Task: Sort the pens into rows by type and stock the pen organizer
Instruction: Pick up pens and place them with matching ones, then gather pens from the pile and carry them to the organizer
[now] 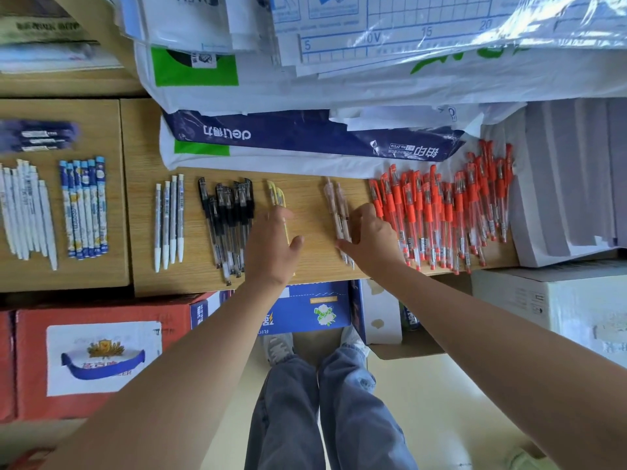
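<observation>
- Sorted by type into separate groups along the counter (312, 205), all lying parallel, presumably to keep each kind apart and easy to scoop up for stocking.
- Left hand (271, 245): palm down, fingers spread and straight over the yellow pens (276, 195), gripping nothing; likely squaring up that small group.
- Right hand (371, 240): flat, fingertips resting on the pink pens (334, 201), just beside the red pens (441, 212); probably nudging pink clear of red.
- Counted: four white-grey pens (169, 218); six blue patterned pens (84, 208); three dark blue pens (39, 135), blurred.
- Yellow and pink: two or three each, partly hidden under the hands.
- Black pens (230, 215): roughly eight to ten, overlapping.
- Red: by far the largest heap, too tangled to count.
- White pens (25, 208) at far left: about six, cut off by the frame.
- Pen organizer: cannot be made out in this view.
</observation>
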`<control>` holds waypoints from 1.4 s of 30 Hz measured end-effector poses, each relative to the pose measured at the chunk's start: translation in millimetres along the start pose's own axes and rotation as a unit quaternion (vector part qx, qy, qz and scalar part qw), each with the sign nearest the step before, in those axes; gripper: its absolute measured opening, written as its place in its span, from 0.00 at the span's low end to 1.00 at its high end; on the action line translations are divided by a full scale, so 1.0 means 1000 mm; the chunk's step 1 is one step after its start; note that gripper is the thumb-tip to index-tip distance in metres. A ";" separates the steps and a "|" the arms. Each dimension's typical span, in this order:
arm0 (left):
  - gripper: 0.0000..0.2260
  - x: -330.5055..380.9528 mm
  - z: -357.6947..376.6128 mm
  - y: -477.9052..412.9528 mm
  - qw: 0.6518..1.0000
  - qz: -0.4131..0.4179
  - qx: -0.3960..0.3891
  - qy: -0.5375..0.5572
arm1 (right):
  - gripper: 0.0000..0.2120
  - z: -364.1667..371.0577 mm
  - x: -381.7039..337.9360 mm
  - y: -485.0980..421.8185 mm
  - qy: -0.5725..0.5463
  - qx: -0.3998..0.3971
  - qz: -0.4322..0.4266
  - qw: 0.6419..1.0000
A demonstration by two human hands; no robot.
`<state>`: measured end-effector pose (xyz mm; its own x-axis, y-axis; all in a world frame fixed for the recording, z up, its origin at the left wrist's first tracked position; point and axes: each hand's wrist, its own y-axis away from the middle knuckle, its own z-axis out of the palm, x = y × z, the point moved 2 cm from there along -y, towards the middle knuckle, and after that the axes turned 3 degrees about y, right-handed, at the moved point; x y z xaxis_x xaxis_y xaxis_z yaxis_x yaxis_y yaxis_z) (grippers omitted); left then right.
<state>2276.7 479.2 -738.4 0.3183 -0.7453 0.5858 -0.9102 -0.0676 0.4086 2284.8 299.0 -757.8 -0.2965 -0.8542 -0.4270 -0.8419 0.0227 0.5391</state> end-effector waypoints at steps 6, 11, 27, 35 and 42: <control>0.27 -0.004 0.001 0.001 0.998 -0.001 0.021 -0.054 | 0.21 0.003 -0.004 0.001 -0.017 0.028 -0.043 0.999; 0.30 -0.008 0.003 0.001 0.997 0.014 0.023 -0.072 | 0.20 0.008 -0.012 -0.003 -0.038 0.021 -0.080 0.996; 0.15 0.094 0.063 -0.002 0.988 0.061 -0.139 0.006 | 0.15 -0.099 0.116 0.022 -0.032 0.249 0.093 0.963; 0.16 0.121 0.108 -0.013 0.995 -0.006 -0.100 0.025 | 0.33 -0.116 0.158 0.005 0.010 0.168 0.142 0.975; 0.16 0.128 0.118 -0.013 0.996 0.005 -0.089 0.014 | 0.34 -0.108 0.157 0.002 -0.015 0.148 0.166 0.975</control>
<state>2297.8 306.5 -751.0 0.3186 -0.7261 0.6093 -0.8533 0.0602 0.5180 2285.2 109.4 -745.4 -0.5842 -0.7591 -0.2873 -0.7889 0.4481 0.4204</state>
